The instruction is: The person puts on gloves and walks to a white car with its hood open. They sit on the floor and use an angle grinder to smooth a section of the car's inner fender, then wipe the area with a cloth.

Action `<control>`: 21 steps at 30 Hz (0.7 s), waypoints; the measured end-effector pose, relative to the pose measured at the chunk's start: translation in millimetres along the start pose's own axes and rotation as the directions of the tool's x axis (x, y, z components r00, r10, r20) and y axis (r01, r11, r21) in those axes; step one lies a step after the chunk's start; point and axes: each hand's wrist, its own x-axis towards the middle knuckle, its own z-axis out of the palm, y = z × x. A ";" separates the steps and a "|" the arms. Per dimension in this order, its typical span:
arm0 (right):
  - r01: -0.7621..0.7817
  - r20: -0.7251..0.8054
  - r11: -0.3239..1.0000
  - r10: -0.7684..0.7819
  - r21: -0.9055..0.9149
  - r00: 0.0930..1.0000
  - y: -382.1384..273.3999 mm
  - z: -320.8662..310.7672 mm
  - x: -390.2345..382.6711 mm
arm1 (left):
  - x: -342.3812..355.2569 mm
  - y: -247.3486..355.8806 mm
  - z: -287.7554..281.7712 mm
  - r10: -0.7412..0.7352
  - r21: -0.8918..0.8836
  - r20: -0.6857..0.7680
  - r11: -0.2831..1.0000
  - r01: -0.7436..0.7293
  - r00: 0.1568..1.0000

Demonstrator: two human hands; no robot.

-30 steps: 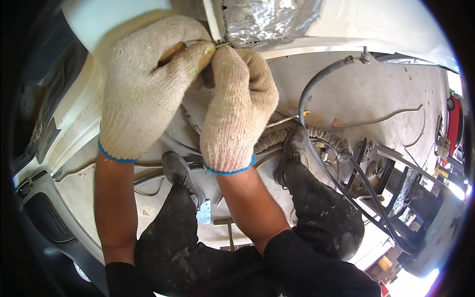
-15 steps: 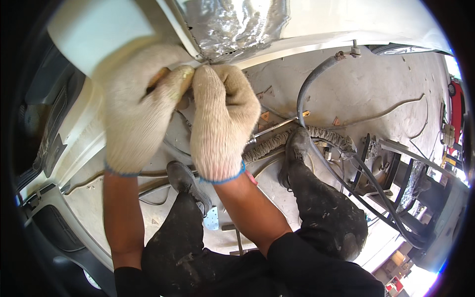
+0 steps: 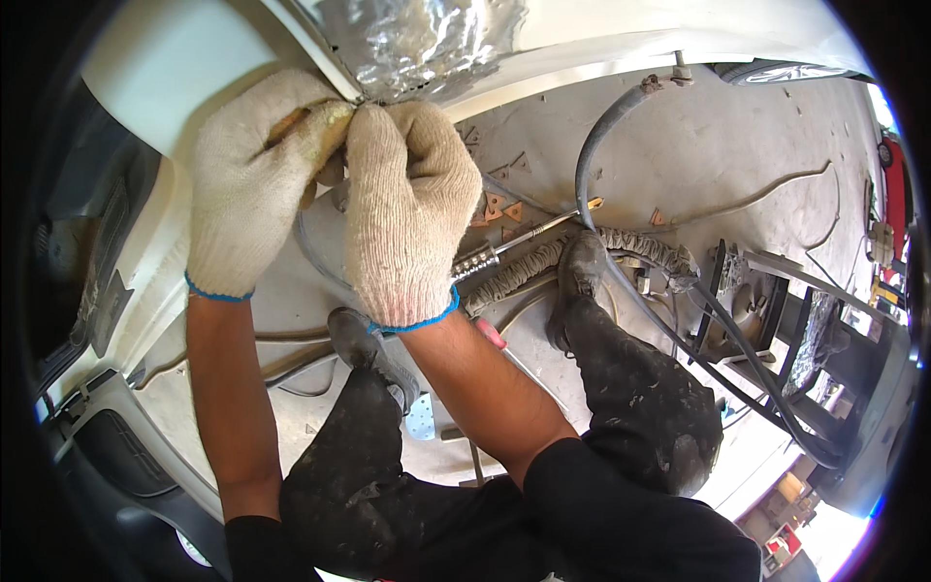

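Note:
Both my hands wear cream knitted gloves with blue cuffs and meet at the lower edge of a white car body panel (image 3: 601, 39). My left hand (image 3: 242, 184) is closed, thumb against fingers, just below the seam in the bodywork. Close beside it, almost touching, my right hand (image 3: 407, 213) is closed in a pinch at the same corner. Whatever the fingertips grip is hidden by the gloves. Directly above them lies a shiny bare-metal patch (image 3: 417, 44) with an uneven surface.
On the concrete floor (image 3: 737, 145) lie a metal rod tool (image 3: 529, 236), triangular copper-coloured pieces (image 3: 495, 206) and a cloth-wrapped cable (image 3: 529, 279). A thick grey hose (image 3: 590, 155) arches at right, near a dark metal frame (image 3: 766, 310). A door (image 3: 116, 446) stands at lower left.
My view has shifted slightly, so hands and panel sit higher and further left. The left glove, blurred before, is sharp now. Both hands stay at the same corner, and more of the rod tool shows.

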 end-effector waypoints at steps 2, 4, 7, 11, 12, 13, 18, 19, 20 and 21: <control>-0.044 -0.003 0.999 0.044 -0.002 0.999 -1.3 0.9 -1.3 | -0.8 5.0 -1.0 -0.086 0.047 0.002 0.995 0.086 0.996; -0.107 0.004 0.993 0.107 0.050 0.994 -2.8 0.7 -2.6 | -2.1 4.7 -1.4 -0.062 0.109 -0.015 0.992 0.063 0.998; -0.045 0.000 0.997 0.045 0.064 0.999 -9.4 2.4 -2.7 | -5.7 0.4 1.5 0.077 0.143 -0.046 0.987 -0.070 0.996; 0.018 0.018 1.000 -0.018 0.008 1.000 -2.7 -2.2 0.3 | 2.7 -2.0 -1.1 -0.023 0.059 -0.020 0.998 0.024 1.000; 0.012 0.015 1.000 -0.012 -0.024 1.000 -3.5 -0.2 0.1 | 6.2 -1.7 -2.3 -0.003 0.055 -0.022 0.998 0.005 1.000; 0.022 -0.002 0.999 -0.022 0.025 1.000 -1.5 2.3 0.5 | 7.8 -1.6 -2.0 0.000 0.050 -0.016 0.999 0.001 1.000; 0.041 -0.011 0.999 -0.041 -0.035 0.999 -2.5 0.4 0.3 | 7.8 4.3 -5.0 -0.002 0.097 0.043 0.995 -0.002 0.999; 0.031 -0.009 0.999 -0.032 -0.045 0.999 -0.7 0.6 1.5 | 6.6 0.8 -1.6 0.010 0.093 0.017 0.996 -0.012 1.000; 0.021 -0.006 0.998 -0.022 -0.055 1.000 0.6 1.3 2.4 | 5.2 0.3 -3.1 0.009 0.105 0.015 0.994 -0.010 1.000; 0.028 -0.008 0.999 -0.028 -0.037 1.000 1.5 3.1 3.0 | 2.7 1.3 -5.1 0.008 0.116 0.011 0.993 -0.009 1.000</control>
